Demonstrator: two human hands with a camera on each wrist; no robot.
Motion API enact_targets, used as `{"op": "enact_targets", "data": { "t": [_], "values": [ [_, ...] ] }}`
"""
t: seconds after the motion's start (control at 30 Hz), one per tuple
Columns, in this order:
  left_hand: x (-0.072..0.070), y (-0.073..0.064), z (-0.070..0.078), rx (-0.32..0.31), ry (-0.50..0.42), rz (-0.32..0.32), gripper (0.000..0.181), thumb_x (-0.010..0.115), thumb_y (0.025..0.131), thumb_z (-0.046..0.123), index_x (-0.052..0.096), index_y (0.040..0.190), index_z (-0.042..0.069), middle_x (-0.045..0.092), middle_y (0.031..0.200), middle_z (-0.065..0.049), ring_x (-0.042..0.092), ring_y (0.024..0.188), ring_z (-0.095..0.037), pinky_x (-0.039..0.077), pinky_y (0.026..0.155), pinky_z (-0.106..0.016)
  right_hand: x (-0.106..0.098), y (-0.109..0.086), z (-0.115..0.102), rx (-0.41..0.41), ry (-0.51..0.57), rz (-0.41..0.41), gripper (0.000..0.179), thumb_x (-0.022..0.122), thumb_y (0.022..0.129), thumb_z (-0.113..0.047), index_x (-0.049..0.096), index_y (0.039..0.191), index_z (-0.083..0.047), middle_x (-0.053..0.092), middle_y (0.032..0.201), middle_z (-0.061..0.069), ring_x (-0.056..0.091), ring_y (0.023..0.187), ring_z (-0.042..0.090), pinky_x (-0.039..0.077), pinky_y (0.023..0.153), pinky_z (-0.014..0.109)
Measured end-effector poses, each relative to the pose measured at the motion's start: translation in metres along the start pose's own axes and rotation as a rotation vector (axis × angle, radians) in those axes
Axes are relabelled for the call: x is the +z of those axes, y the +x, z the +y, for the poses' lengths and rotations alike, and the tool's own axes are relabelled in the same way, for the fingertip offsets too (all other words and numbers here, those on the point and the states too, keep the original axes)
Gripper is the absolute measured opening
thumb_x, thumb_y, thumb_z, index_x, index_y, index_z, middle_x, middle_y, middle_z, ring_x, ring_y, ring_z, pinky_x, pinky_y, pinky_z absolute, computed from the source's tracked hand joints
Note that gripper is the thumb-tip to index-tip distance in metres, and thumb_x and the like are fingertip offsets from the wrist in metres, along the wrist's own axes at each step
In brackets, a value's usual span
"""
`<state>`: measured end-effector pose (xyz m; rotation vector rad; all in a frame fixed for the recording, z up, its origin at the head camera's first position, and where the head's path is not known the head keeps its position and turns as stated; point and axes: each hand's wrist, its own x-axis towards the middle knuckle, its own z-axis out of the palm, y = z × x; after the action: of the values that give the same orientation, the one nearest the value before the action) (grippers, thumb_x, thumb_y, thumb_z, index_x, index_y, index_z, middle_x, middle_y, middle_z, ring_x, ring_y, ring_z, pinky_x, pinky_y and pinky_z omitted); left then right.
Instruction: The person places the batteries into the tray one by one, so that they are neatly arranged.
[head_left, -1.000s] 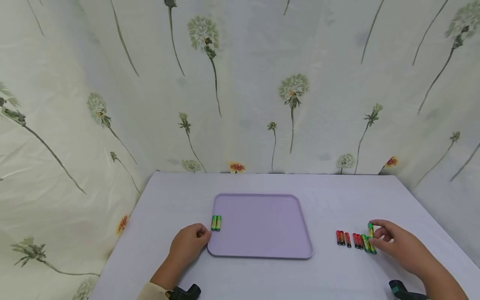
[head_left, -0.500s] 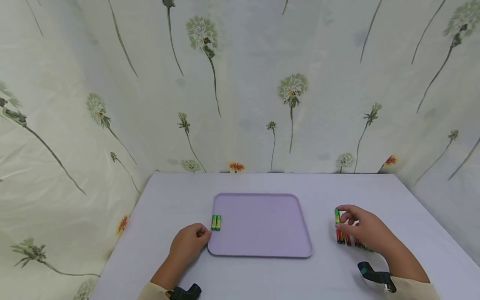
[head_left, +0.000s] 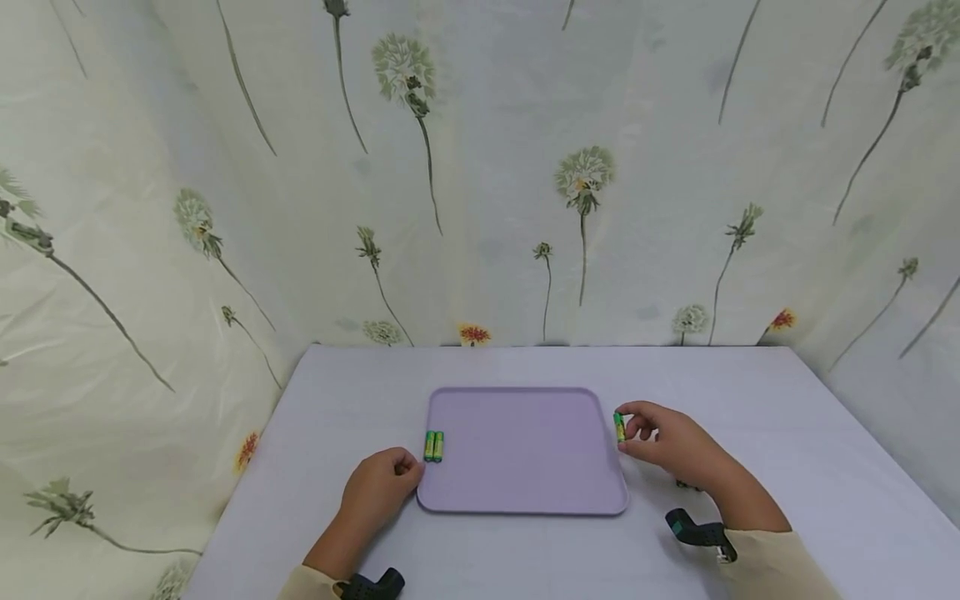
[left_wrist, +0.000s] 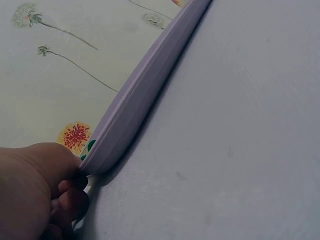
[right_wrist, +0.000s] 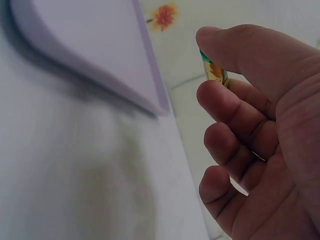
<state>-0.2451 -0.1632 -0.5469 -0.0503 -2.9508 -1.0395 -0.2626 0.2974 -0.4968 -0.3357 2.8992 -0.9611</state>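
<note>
My right hand [head_left: 671, 437] pinches a green and yellow battery [head_left: 619, 427] between thumb and fingertips, just outside the right rim of a purple tray [head_left: 525, 454]. In the right wrist view the battery [right_wrist: 215, 70] shows between thumb and index finger, the other fingers loosely bent. At the tray's left side my left hand [head_left: 381, 485] grips the rim; the left wrist view has the thumb at the tray's edge [left_wrist: 135, 100] with the fingers curled below. Two green batteries [head_left: 433, 447] lie side by side inside the tray, along its left rim.
A row of batteries [head_left: 686, 485] on the white-covered table [head_left: 540, 554] is mostly hidden under my right forearm. Behind and to the left hangs a cloth [head_left: 487, 167] printed with dandelions. Each wrist wears a black device [head_left: 697, 531].
My right hand has lifted the green battery from the row of batteries and carried it left to the tray's right rim. The left hand has stayed at the tray's left edge.
</note>
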Motion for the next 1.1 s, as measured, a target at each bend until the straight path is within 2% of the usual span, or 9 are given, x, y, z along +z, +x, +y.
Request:
{"op": "enact_targets", "data": {
  "t": [0.4, 0.6, 0.9, 1.1],
  "values": [
    [0.001, -0.002, -0.002, -0.01, 0.002, -0.008, 0.02, 0.075, 0.094, 0.036, 0.068, 0.079, 0.024, 0.06, 0.071, 0.01, 0.05, 0.067, -0.012, 0.038, 0.063, -0.032, 0.028, 0.029, -0.03, -0.119, 0.112, -0.028, 0.048, 0.084, 0.089, -0.026, 0.064, 0.131, -0.012, 0.064, 0.094, -0.006, 0.058, 0.09, 0.016, 0.049, 0.072, 0.029],
    [-0.004, -0.001, 0.0, -0.005, 0.001, 0.02, 0.02, 0.075, 0.094, 0.035, 0.068, 0.079, 0.024, 0.06, 0.071, 0.009, 0.05, 0.067, -0.012, 0.038, 0.063, -0.032, 0.035, 0.047, -0.047, -0.15, 0.119, -0.04, 0.047, 0.084, 0.089, -0.026, 0.065, 0.13, -0.013, 0.065, 0.094, -0.007, 0.058, 0.089, 0.017, 0.048, 0.073, 0.03],
    [0.001, -0.002, -0.001, -0.044, -0.017, 0.001, 0.021, 0.076, 0.093, 0.035, 0.067, 0.077, 0.025, 0.059, 0.069, 0.01, 0.051, 0.065, -0.012, 0.037, 0.061, -0.031, 0.058, 0.064, -0.056, -0.206, 0.144, -0.083, 0.045, 0.085, 0.086, -0.023, 0.066, 0.126, -0.012, 0.066, 0.091, -0.009, 0.058, 0.087, 0.01, 0.049, 0.072, 0.027],
    [0.002, 0.0, -0.001, -0.011, -0.009, 0.004, 0.021, 0.075, 0.093, 0.036, 0.067, 0.077, 0.025, 0.059, 0.07, 0.01, 0.051, 0.066, -0.012, 0.038, 0.062, -0.031, 0.071, 0.072, -0.066, -0.196, 0.154, -0.073, 0.046, 0.087, 0.085, -0.021, 0.067, 0.125, -0.01, 0.065, 0.09, -0.007, 0.058, 0.083, 0.012, 0.049, 0.07, 0.027]
  ]
}}
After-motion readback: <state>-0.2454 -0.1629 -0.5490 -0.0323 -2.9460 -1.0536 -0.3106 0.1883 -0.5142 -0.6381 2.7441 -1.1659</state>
